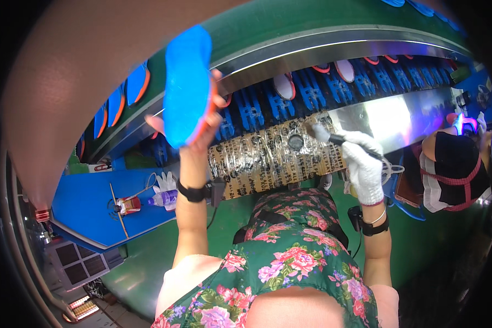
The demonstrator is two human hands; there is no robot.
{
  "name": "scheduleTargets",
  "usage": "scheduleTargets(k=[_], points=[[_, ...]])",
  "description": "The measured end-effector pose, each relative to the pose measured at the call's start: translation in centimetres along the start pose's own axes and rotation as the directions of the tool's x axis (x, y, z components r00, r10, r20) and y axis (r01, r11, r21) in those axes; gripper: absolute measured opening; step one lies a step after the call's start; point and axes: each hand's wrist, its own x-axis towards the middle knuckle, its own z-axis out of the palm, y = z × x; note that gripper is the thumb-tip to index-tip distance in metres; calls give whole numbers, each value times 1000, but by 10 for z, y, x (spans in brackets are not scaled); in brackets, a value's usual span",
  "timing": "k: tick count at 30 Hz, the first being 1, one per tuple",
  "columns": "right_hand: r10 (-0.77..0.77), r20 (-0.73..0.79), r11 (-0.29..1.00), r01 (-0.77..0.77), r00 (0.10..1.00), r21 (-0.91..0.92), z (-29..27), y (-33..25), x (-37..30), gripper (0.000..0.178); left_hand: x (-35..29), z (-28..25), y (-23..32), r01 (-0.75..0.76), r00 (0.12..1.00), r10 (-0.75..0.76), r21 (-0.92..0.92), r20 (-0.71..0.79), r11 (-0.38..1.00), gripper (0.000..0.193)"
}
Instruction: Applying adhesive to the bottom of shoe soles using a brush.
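Note:
My bare left hand [201,139] is raised, its fingers wrapped round the edge of a blue shoe sole [186,82] with an orange-red rim. The sole is upright, its broad blue face toward me. On the right, my right hand [361,164] wears a white knitted glove and is closed round a brush [333,138] with a dark handle. The pale bristles of the brush point left, above a ledge [257,164] wrapped in printed tape and clear film. A small round dark pot [296,142] sits on that ledge, just left of the bristles.
A green conveyor belt [290,19] carries blue soles [138,82] at left. Below it, blue racks [311,93] hold several orange-rimmed soles [345,70]. On a blue table [87,202] at left lies a purple-labelled bottle [163,198]. Another person [456,169] sits at right.

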Motion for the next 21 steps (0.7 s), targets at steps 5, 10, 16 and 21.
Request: scheduleTargets(k=[5, 10, 16, 21], points=[[90, -4, 995, -90, 996, -36, 6, 32, -2, 19, 39, -25, 89, -445, 808, 415, 29, -417, 895, 108], [186, -98, 979, -193, 978, -65, -4, 50, -11, 19, 24, -24, 67, -560, 694, 512, 67, -506, 826, 104], [254, -164, 966, -257, 953, 6, -33, 45, -12, 20, 60, -21, -45, -48, 768, 509, 757, -389, 651, 55], [282, -226, 957, -256, 932, 140, -61, 45, -7, 21, 153, -48, -127, 144, 888, 377, 938, -263, 316, 49]])
